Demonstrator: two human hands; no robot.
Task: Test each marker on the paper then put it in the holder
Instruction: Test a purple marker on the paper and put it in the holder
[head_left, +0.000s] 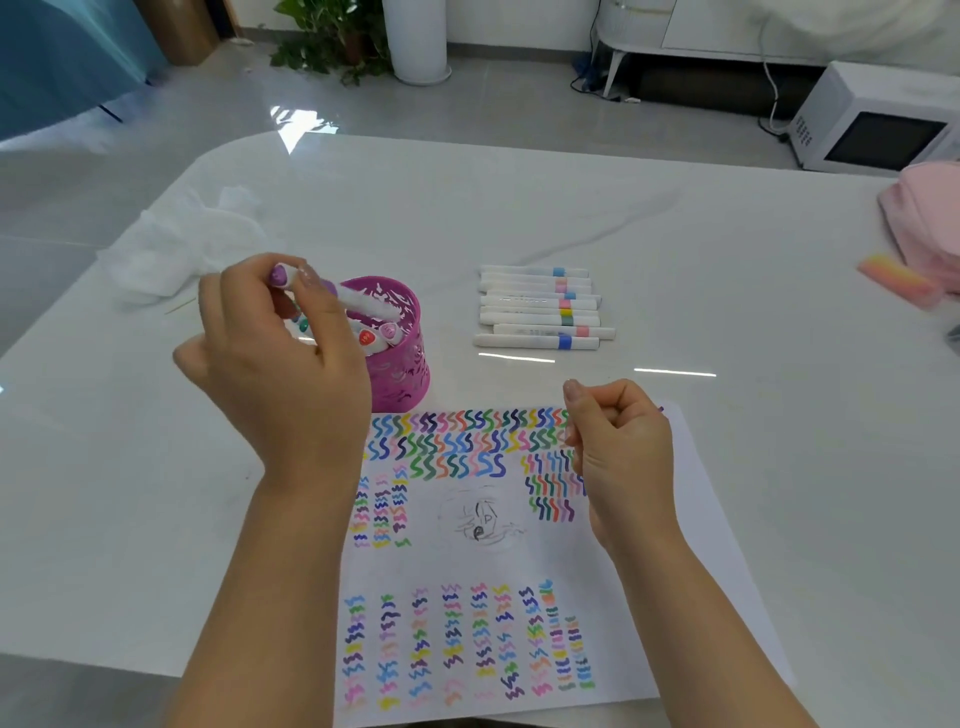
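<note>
Left hand pinches the purple marker near its cap end, tilted into the pink holder; right hand is curled over the paper (holding anything? I cannot tell); the marker looks light, stiff, smooth; grip mid-barrel.

A crumpled white tissue lies on the glossy white marble table, a pink-and-yellow block beside pink fabric; on the floor, a white microwave and a leafy green plant

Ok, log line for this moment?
left hand grips marker | marker tilted into holder mouth | right hand curled above paper, nothing seen in it | loose markers lie beside holder
</note>
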